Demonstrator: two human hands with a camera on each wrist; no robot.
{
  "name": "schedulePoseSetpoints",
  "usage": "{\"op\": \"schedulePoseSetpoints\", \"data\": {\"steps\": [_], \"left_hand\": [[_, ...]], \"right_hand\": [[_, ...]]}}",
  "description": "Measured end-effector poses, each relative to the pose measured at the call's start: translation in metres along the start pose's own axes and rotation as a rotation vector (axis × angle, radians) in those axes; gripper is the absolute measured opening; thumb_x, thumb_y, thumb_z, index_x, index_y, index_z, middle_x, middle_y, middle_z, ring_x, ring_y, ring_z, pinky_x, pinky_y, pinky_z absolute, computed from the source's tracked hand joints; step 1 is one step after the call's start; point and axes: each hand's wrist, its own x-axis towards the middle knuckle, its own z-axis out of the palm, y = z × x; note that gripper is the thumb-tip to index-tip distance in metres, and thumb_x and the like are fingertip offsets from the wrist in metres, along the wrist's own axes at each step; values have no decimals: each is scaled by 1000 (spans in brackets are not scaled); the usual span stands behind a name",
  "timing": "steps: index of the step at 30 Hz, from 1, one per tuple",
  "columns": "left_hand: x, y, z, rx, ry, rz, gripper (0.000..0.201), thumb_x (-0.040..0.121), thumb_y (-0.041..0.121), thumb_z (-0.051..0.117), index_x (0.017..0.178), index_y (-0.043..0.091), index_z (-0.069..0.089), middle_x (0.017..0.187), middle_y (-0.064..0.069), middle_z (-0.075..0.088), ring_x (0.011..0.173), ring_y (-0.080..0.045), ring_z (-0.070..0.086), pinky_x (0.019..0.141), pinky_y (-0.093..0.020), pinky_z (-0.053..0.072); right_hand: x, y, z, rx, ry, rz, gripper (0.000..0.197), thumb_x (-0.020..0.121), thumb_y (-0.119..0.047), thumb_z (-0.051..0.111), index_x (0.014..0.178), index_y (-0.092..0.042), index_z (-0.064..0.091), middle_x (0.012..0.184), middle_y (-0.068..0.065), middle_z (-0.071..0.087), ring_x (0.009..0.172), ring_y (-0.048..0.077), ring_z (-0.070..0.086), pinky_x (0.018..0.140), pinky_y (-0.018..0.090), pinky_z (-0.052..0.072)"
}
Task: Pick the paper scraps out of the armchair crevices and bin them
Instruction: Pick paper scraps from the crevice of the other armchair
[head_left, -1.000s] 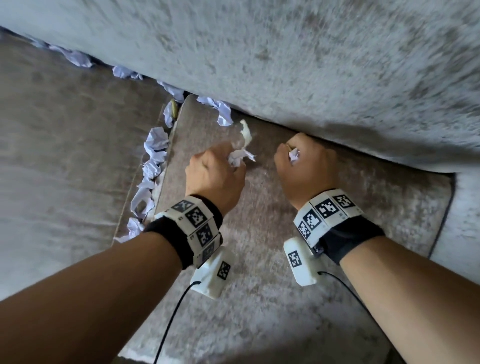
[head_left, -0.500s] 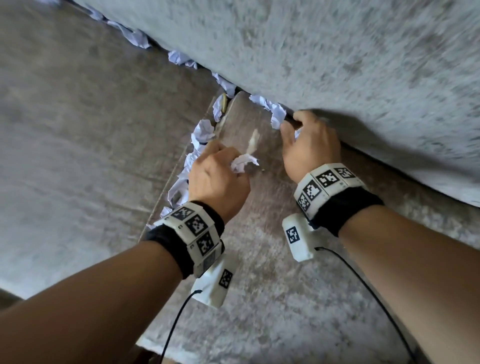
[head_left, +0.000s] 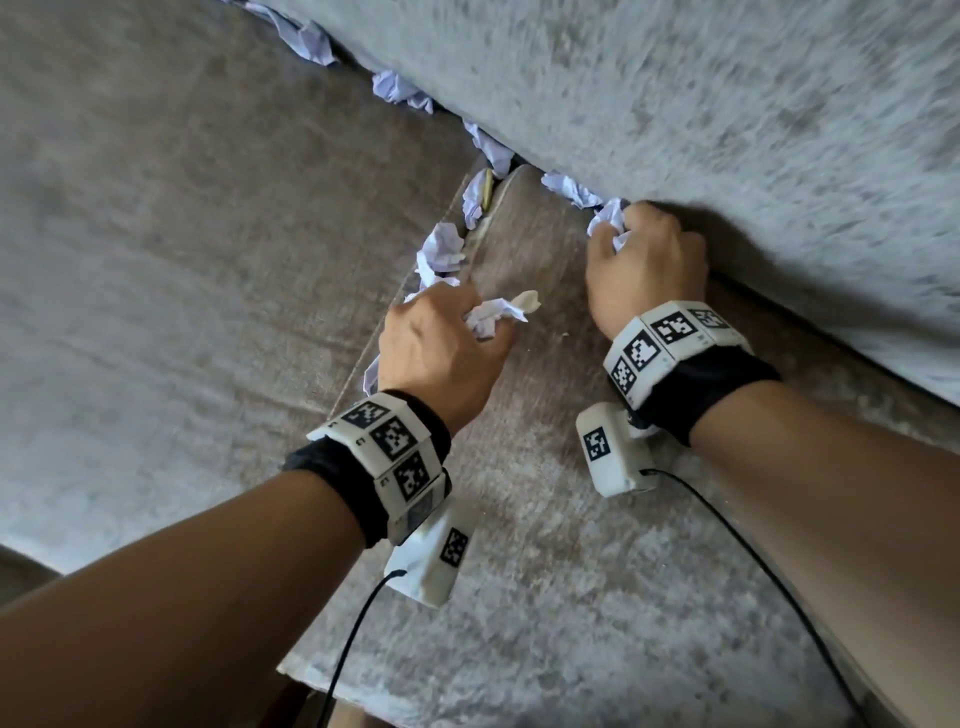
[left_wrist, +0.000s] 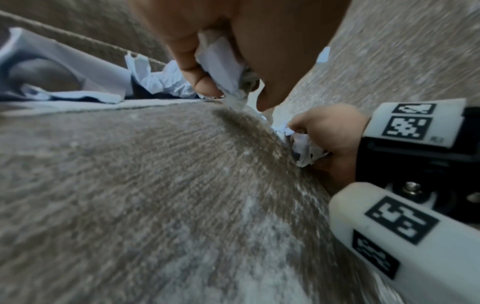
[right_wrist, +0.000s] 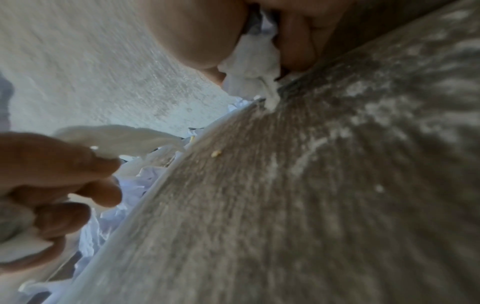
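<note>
My left hand (head_left: 441, 343) hovers over the seat cushion (head_left: 519, 519) and grips a wad of white paper scraps (head_left: 493, 314), which also shows between its fingers (left_wrist: 221, 67). My right hand (head_left: 644, 260) is at the back crevice, fingers curled round crumpled paper scraps (head_left: 610, 221), seen from below as a white wad (right_wrist: 252, 59). More crumpled scraps (head_left: 441, 249) fill the left side crevice, and others (head_left: 569, 189) line the back crevice.
The grey backrest (head_left: 727, 130) rises at the top right, the armrest (head_left: 182, 260) spreads to the left. A yellowish object (head_left: 487, 189) sticks out of the corner crevice. Small crumbs (right_wrist: 216, 153) lie on the cushion. No bin is in view.
My right hand has moved up into the back crevice and closed round scraps there. My left hand still holds its wad and has shifted toward the left side crevice.
</note>
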Motion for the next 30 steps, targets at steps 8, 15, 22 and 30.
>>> {"op": "schedulePoseSetpoints", "data": {"steps": [8,15,22,30], "left_hand": [[1,21,5,26,-27,17,30,85,32,64,65,14,51,55,4,46,56,-17,45,54,-30,33],[33,47,15,55,-21,91,21,88,34,62,102,23,72,109,-1,62,93,-21,57,70,-25,35],[70,71,47,209,-37,125,43,88,37,61,123,12,60,134,-9,52,120,-30,49,91,-36,40],[83,73,63,213,33,46,53,75,58,64,109,18,63,115,-7,63,109,-34,56,84,-39,43]], "right_hand": [[-22,22,-13,163,163,-84,45,86,-20,56,54,-24,25,63,16,60,58,30,43,57,23,13],[-35,34,-31,219,154,-24,28,68,-28,46,50,-11,32,44,5,47,43,25,36,42,22,21],[-42,75,-42,367,234,16,19,67,-18,56,55,-15,41,48,1,47,47,24,46,42,27,28],[-54,103,-42,358,242,91,21,67,-15,67,62,-23,49,58,-15,47,55,12,46,49,5,22]]}}
